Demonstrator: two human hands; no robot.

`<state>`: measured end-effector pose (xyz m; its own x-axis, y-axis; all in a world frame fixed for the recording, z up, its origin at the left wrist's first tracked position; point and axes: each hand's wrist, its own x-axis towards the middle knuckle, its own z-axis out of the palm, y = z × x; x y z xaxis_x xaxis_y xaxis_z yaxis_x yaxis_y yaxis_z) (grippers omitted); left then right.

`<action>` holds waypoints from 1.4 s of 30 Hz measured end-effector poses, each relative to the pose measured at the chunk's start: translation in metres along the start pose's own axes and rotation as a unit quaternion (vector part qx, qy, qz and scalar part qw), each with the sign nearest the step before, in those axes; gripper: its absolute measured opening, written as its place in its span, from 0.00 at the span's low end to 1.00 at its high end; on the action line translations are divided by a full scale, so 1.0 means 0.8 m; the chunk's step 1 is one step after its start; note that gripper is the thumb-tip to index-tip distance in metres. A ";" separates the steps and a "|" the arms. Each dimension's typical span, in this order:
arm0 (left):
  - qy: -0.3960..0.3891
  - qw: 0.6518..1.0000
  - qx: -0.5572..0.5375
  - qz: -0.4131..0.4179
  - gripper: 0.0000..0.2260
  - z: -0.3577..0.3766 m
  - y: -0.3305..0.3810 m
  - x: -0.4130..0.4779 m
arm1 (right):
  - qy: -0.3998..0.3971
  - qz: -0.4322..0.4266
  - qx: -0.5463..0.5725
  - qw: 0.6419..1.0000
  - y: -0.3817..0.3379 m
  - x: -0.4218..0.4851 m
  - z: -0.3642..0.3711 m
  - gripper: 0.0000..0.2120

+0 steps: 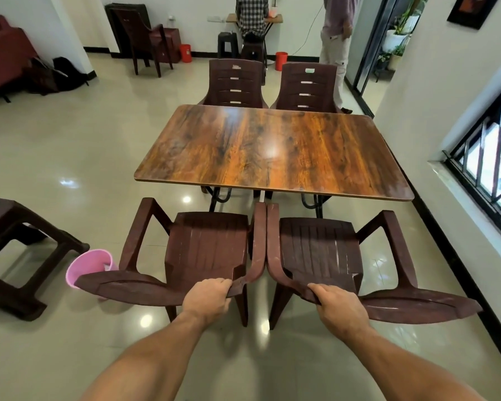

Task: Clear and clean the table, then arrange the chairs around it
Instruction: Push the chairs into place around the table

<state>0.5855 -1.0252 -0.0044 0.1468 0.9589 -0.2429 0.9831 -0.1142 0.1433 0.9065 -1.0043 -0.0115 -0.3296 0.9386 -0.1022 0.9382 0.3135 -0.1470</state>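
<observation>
**Both grips on the near chairs, seen from above.** The left grip is clenched round the top edge of the backrest of the left armchair. The right grip grasps the backrest of the right armchair in the same way. Both brown plastic armchairs stand side by side just ahead of the grips. Their inner armrests run close together above the gap between the grips; we cannot tell whether they touch. Beyond the seats we see the glossy wood-grain tabletop, its near edge just past the seat fronts. At its far edge, well apart from the grips, the far-left armchair and far-right armchair face us. Left of the left grip a pink wastebasket stands on the floor, just beside the left armchair.
</observation>
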 end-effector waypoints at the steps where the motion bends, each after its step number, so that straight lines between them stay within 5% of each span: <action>1: 0.000 1.000 -0.002 -0.001 0.14 -0.001 0.000 -0.001 | 0.002 0.001 -0.003 1.000 0.000 0.000 0.001 0.20; 9: -0.003 1.000 -0.015 -0.005 0.14 -0.004 0.004 -0.001 | 0.026 -0.007 -0.027 0.999 0.000 -0.002 0.005 0.15; 12: -0.018 1.000 -0.006 -0.003 0.14 -0.006 0.004 0.004 | 0.013 -0.035 -0.051 0.998 -0.003 -0.005 -0.003 0.24; 15: -0.044 0.999 -0.008 0.016 0.27 -0.011 0.001 0.002 | -0.020 -0.034 -0.033 0.999 -0.007 -0.002 -0.011 0.37; 19: -0.020 0.998 -0.042 0.043 0.38 -0.022 -0.006 -0.007 | -0.003 -0.019 0.000 1.000 -0.036 0.028 -0.034 0.38; 31: -0.002 1.000 -0.018 -0.012 0.33 -0.050 -0.233 -0.035 | 0.020 -0.138 0.082 0.987 -0.364 0.149 -0.015 0.36; 42: -0.032 0.997 -0.072 0.011 0.31 -0.057 -0.435 -0.066 | -0.039 0.007 0.150 0.988 -0.575 0.187 0.038 0.28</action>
<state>0.2304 -1.0240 0.0019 0.1796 0.9376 -0.2978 0.9541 -0.0924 0.2848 0.4222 -1.0125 0.0113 -0.3342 0.9251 -0.1803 0.8733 0.2320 -0.4285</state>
